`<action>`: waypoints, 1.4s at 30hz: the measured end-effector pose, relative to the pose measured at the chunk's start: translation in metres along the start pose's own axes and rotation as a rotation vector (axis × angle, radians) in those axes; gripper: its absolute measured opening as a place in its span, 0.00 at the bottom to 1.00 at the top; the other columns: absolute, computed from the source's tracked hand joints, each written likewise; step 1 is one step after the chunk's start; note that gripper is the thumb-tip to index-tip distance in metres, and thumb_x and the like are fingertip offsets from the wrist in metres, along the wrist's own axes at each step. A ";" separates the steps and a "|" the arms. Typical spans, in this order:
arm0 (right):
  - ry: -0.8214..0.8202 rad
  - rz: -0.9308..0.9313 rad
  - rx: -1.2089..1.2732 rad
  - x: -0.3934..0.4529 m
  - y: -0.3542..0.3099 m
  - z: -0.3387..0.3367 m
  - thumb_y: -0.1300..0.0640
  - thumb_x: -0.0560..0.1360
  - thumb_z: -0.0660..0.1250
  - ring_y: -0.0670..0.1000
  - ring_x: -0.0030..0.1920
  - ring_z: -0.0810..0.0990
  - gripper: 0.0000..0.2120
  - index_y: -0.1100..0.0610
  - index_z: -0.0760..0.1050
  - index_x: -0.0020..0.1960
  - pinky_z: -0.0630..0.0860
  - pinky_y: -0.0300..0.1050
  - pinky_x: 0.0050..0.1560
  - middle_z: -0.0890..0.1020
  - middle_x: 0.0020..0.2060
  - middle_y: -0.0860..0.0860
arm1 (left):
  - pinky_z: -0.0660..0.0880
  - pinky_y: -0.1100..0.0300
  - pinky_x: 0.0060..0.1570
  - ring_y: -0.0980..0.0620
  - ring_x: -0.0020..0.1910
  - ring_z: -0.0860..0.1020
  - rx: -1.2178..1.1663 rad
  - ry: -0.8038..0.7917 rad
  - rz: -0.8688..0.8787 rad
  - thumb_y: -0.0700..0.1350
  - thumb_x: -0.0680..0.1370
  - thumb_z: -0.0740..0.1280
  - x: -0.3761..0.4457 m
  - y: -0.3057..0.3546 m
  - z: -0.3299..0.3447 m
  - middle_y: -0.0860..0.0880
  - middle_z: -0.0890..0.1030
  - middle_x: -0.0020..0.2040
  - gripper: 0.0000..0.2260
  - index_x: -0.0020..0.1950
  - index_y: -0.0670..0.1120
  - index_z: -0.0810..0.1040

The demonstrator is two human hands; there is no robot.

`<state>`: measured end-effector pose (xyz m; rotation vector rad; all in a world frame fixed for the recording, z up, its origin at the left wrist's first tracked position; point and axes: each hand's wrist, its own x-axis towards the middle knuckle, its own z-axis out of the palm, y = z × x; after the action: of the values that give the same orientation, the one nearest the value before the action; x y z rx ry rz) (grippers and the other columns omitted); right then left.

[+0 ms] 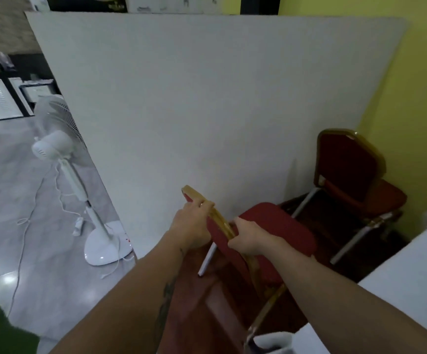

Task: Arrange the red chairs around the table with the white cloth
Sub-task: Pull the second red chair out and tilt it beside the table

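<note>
While both hands clamp the gold top rail of the nearest red banquet chair (pixel 271 226), the left hand (pixel 192 226) wraps the rail's left curve and the right hand (pixel 248 237) closes on its right. Its rigid metal frame and padded seat look moderately heavy; the rail is a firm hold. The white-clothed table (pixel 411 290) lies just right. Beyond, a second red chair (pixel 348 172) stands by the yellow wall (pixel 417 85).
</note>
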<state>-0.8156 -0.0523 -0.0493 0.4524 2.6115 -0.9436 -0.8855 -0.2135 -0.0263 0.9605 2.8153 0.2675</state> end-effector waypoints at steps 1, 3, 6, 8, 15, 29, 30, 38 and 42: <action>-0.012 0.006 -0.015 0.006 0.000 0.000 0.54 0.73 0.68 0.55 0.55 0.81 0.21 0.51 0.75 0.65 0.81 0.52 0.55 0.81 0.56 0.52 | 0.68 0.45 0.69 0.41 0.74 0.63 0.038 -0.022 0.028 0.46 0.75 0.67 0.009 -0.003 0.002 0.44 0.62 0.78 0.32 0.79 0.49 0.61; -0.029 0.033 -0.044 0.016 0.000 0.002 0.51 0.73 0.69 0.55 0.55 0.81 0.20 0.51 0.74 0.64 0.80 0.53 0.55 0.80 0.56 0.52 | 0.61 0.44 0.73 0.41 0.77 0.58 0.120 -0.073 0.085 0.48 0.75 0.67 0.028 -0.011 0.008 0.44 0.60 0.79 0.32 0.78 0.50 0.62; -0.038 0.103 -0.078 0.029 0.002 0.007 0.48 0.73 0.69 0.56 0.55 0.80 0.19 0.50 0.73 0.62 0.79 0.53 0.56 0.79 0.56 0.53 | 0.60 0.46 0.72 0.43 0.75 0.62 0.299 -0.085 0.214 0.49 0.74 0.66 0.062 -0.025 0.014 0.47 0.70 0.71 0.24 0.70 0.51 0.71; -0.029 0.154 -0.160 0.034 0.006 0.014 0.47 0.72 0.70 0.60 0.59 0.80 0.20 0.51 0.73 0.61 0.78 0.54 0.60 0.79 0.58 0.55 | 0.63 0.48 0.68 0.45 0.66 0.71 0.375 -0.103 0.278 0.50 0.73 0.66 0.082 -0.028 0.012 0.49 0.77 0.61 0.17 0.61 0.51 0.76; -0.032 0.272 -0.170 0.044 0.008 0.020 0.54 0.72 0.69 0.62 0.58 0.81 0.19 0.55 0.78 0.62 0.78 0.48 0.54 0.81 0.58 0.58 | 0.80 0.52 0.50 0.47 0.45 0.82 0.458 -0.368 0.450 0.45 0.69 0.66 0.137 -0.028 0.004 0.51 0.83 0.45 0.11 0.50 0.50 0.82; 0.092 0.561 -0.088 -0.006 0.056 -0.015 0.60 0.74 0.67 0.56 0.47 0.82 0.05 0.56 0.78 0.50 0.77 0.48 0.44 0.79 0.44 0.52 | 0.80 0.50 0.44 0.48 0.42 0.80 0.224 -0.507 0.827 0.40 0.69 0.65 0.162 0.057 0.027 0.50 0.81 0.43 0.15 0.54 0.48 0.80; 0.096 0.589 -0.076 -0.009 0.060 -0.015 0.60 0.75 0.67 0.56 0.47 0.82 0.07 0.57 0.79 0.52 0.78 0.47 0.44 0.80 0.46 0.53 | 0.80 0.51 0.43 0.48 0.41 0.79 0.229 -0.492 0.861 0.41 0.69 0.65 0.165 0.062 0.031 0.50 0.81 0.43 0.14 0.53 0.48 0.80; 0.180 0.651 -0.009 -0.004 0.081 -0.019 0.58 0.74 0.68 0.57 0.50 0.82 0.07 0.56 0.76 0.52 0.79 0.49 0.48 0.80 0.49 0.55 | 0.76 0.52 0.51 0.51 0.42 0.78 0.354 -0.425 0.959 0.41 0.71 0.65 0.204 0.098 0.038 0.53 0.79 0.40 0.09 0.49 0.51 0.77; 0.226 0.652 0.012 0.005 0.092 -0.030 0.57 0.74 0.68 0.59 0.52 0.82 0.06 0.55 0.75 0.51 0.78 0.49 0.48 0.79 0.48 0.55 | 0.73 0.51 0.51 0.51 0.43 0.78 0.387 -0.357 0.944 0.43 0.69 0.64 0.224 0.115 0.037 0.53 0.79 0.41 0.09 0.47 0.53 0.76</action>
<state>-0.7895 0.0354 -0.0806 1.3725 2.3674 -0.7068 -0.9858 0.0189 -0.0567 2.1144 1.9359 -0.3390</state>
